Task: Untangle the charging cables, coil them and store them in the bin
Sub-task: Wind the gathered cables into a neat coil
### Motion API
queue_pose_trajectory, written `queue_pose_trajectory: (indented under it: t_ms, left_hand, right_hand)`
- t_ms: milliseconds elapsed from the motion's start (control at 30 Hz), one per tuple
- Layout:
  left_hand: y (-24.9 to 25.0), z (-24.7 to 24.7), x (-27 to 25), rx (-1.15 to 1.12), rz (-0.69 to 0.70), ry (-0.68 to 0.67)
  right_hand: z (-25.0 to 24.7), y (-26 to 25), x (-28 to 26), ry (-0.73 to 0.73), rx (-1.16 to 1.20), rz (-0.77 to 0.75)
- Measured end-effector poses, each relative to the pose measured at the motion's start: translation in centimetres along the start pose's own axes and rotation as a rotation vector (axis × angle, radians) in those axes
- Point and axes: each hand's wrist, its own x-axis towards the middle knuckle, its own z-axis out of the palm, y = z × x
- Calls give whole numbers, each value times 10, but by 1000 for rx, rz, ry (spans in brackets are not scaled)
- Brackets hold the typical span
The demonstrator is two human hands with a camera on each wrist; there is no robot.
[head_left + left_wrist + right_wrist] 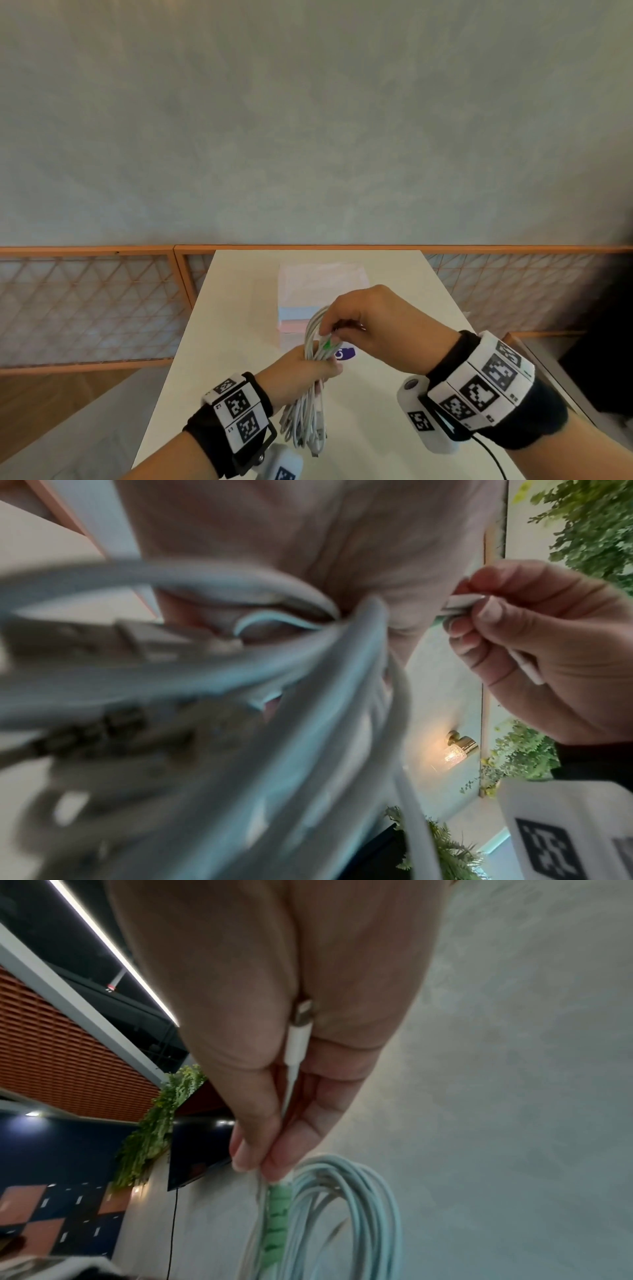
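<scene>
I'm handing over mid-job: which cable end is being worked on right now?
Above the near end of the white table, the left hand grips a bundle of white cables. At its top, the right hand pinches one cable end. Only that end wears a green spiral sleeve below its white plug.

Each forearm wears a black fabric cuff (pixel 534 416) wrapped by a white band of square black-and-white coded markers (pixel 486 383), the left band (pixel 238 409) likewise; a white camera pod (pixel 423 413) trails a thin black cable (pixel 493 457)
</scene>
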Motion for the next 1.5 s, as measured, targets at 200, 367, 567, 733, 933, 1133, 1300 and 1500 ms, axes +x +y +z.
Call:
queue_pose_trajectory:
  t_ms: [200, 367, 567, 733, 933, 1133, 1300, 1500]
  left_hand:
    - [2, 7, -3, -107, -1, 12]
    - [4, -3, -6, -120, 19, 47]
    - [11, 2, -5, 19, -2, 109]
    - [11, 16, -10, 255, 72, -60]
    - [13, 4, -21, -12, 208, 12]
    - [12, 3, -20, -107, 166, 101]
    - [8, 3, -17, -43, 129, 27]
    - [17, 8, -18, -346, 207, 58]
  right_hand:
    - [6, 3, 5, 97, 95, 1]
    - [2, 6, 4, 141, -152, -51]
    - [-11, -20, 6, 32, -88, -195]
    - [-16, -16, 29, 80, -108, -206]
    - [-8, 33, 9, 166, 228, 150]
    - [25, 28, -5, 437, 410, 216]
    - [29, 25, -7, 556, 618, 203]
    - [52, 31, -11, 506, 583, 321]
